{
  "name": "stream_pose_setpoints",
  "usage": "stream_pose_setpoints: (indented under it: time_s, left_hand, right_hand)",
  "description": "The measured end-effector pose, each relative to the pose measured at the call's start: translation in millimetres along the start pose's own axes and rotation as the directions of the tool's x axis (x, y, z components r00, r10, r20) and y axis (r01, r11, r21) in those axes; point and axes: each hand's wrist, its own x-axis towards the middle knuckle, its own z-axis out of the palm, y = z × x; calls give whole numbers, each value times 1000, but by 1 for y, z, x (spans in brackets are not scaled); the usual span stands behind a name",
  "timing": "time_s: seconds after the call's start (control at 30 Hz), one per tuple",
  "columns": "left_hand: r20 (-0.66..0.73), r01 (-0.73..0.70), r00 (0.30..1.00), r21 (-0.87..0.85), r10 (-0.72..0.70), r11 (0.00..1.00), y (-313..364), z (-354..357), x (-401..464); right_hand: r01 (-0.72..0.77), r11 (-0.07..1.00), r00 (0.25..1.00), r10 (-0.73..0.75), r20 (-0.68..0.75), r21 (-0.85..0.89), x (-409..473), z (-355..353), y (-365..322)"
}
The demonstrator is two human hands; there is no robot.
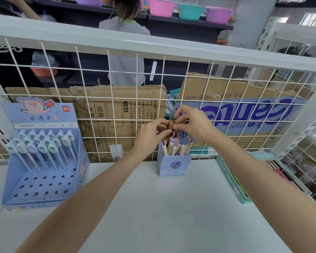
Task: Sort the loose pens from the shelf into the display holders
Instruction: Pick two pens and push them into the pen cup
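Centre frame: left hand (150, 133) and right hand (192, 123) both pinching gold pen (170, 126) above holder (174, 165). Light, stiff, likely slick; grip mid-barrel, lower upright.

Two pen holders are seen on the shelf: a big blue holder (44, 172) and a small blue box (173, 166). Three bowls (190, 11) are seen up high. Two hands (150, 137) are seen.
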Motion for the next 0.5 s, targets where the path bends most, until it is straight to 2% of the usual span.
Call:
stream_pose_setpoints:
  time_s: [0.1, 0.2, 0.33, 0.4, 0.5]
  left_hand:
    - [-4, -19, 1000, 17, 19, 1000, -2, 0, -1]
    - [-15, -27, 999, 38, 28, 999, -2, 0, 0]
    - [-33, 2, 999, 49, -1, 999, 1, 1, 0]
    - [-40, 8, 999, 63, -6, 998, 2, 2, -1]
    - [-33, 2, 999, 74, 0, 997, 2, 1, -1]
  right_hand:
    - [46, 958, 995, -20, 94, -284, 2, -2, 3]
    - [107, 888, 973, -2, 229, -447, 3, -12, -5]
    - [102, 871, 919, 102, 381, -480, 8, -29, -10]
    - [69, 892, 920, 117, 375, -446, 12, -27, -7]
    - [45, 910, 955, 82, 284, -413, 15, -14, -3]
